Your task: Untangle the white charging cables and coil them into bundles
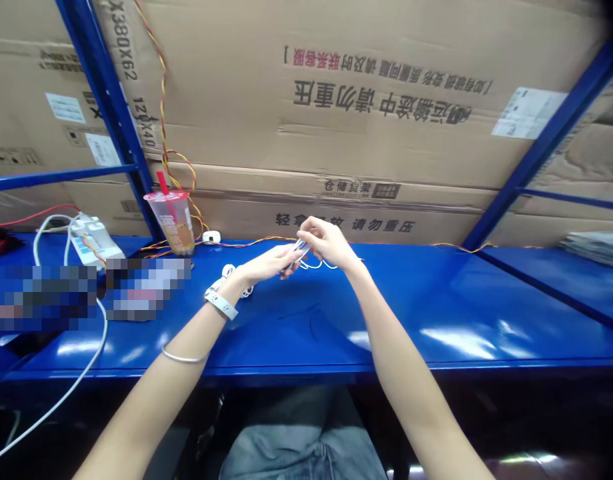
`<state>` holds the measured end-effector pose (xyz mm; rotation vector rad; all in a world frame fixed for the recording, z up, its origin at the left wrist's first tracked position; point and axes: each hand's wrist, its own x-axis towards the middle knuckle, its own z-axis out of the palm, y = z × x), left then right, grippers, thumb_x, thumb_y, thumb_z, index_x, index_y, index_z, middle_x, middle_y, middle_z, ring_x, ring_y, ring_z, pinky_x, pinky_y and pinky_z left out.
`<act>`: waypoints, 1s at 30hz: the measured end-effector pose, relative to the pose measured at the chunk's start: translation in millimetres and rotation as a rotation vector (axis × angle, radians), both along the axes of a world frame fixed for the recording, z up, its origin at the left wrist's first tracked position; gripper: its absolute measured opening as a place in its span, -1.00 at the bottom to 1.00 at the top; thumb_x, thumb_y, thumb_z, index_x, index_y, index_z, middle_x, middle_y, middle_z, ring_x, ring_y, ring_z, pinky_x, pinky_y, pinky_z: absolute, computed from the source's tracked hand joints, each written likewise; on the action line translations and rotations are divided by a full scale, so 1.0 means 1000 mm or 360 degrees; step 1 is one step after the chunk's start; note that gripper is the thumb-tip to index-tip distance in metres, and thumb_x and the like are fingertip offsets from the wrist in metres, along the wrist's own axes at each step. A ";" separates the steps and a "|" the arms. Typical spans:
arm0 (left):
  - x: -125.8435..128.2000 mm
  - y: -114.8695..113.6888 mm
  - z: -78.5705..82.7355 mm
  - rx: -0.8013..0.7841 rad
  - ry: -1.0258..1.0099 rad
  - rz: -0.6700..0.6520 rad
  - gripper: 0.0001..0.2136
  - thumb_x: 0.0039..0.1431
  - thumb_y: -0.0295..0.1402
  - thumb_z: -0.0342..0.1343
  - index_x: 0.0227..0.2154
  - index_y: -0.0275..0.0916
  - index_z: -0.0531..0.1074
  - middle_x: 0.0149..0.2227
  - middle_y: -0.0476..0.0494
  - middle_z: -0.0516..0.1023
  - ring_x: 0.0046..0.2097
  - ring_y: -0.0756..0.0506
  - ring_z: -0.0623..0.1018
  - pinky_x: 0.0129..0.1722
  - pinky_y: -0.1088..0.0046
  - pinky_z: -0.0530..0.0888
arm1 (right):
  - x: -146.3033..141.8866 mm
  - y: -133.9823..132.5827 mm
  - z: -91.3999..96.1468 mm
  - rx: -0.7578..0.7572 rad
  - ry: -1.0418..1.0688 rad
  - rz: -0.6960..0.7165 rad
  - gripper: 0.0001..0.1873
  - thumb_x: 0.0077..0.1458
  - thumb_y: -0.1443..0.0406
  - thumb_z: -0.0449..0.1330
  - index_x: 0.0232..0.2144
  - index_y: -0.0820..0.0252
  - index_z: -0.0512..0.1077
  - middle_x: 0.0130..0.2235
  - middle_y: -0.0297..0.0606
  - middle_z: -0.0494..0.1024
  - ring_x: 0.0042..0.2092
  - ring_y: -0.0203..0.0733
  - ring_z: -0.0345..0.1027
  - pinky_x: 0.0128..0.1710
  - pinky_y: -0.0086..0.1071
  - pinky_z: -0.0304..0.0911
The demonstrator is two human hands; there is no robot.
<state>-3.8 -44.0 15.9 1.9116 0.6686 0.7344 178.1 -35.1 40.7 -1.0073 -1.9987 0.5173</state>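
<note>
Above the blue shelf (306, 333), both hands meet on a gathered white cable (302, 246). My left hand (270, 262) has its fingers closed around the gathered strands. From the right, my right hand (330, 241) pinches the same strands with its thumb and fingers. A loose length of the cable trails to the right behind my right wrist, close to the shelf surface. Partly hidden by my left wrist lies a coiled white cable (247, 291). My left arm wears a pale wristband (221, 305) and a thin bangle.
A lidded drink cup (172, 223) with a red straw stands at the back left. Beside it are a white power strip (93, 237) and a small white device (211, 237). Red-yellow wires (266, 239) run along the back, before large cardboard boxes (306, 153). Blue posts (531, 143) frame the shelf.
</note>
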 end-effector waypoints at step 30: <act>0.017 0.002 -0.002 0.0538 0.0157 0.0862 -0.81 0.30 -0.29 -0.09 -0.30 -0.27 0.36 -0.49 -0.06 0.41 -0.44 -0.04 0.41 -0.39 0.47 0.33 | 0.016 -0.002 -0.011 -0.0163 0.0228 0.0018 -0.49 0.15 -0.14 0.00 -0.17 0.16 0.30 -0.59 -0.46 0.31 -0.60 -0.34 0.10 -0.55 -0.44 0.05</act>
